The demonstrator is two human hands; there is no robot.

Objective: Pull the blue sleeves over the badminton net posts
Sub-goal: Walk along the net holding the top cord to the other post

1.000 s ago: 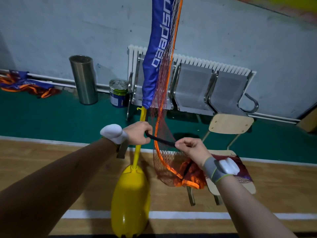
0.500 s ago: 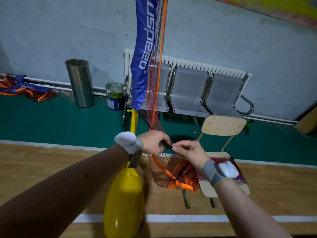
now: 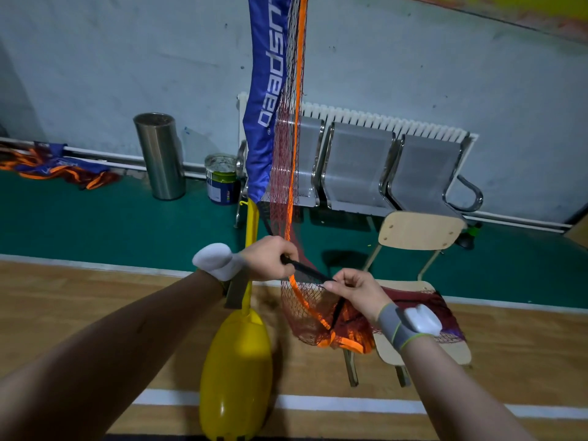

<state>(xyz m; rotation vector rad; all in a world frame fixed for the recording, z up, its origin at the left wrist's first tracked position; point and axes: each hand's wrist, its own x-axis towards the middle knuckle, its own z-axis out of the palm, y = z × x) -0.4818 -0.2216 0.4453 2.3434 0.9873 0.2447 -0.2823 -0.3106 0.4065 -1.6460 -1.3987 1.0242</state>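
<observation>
Your left hand (image 3: 267, 259) grips and your right hand (image 3: 353, 291) pinches the black strap (image 3: 306, 270). The blue sleeve (image 3: 265, 100) ends above your left hand.

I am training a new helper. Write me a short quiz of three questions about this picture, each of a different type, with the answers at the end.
1. True or false: the blue sleeve covers the whole yellow post.
2. What do the left hand and the right hand both hold? A) the black strap B) a racket C) a shuttlecock
3. Fill in: the bunched net lies partly on the seat of the wooden ____.

Key: 1 false, bare post shows below the sleeve; 2 A; 3 chair.
</observation>
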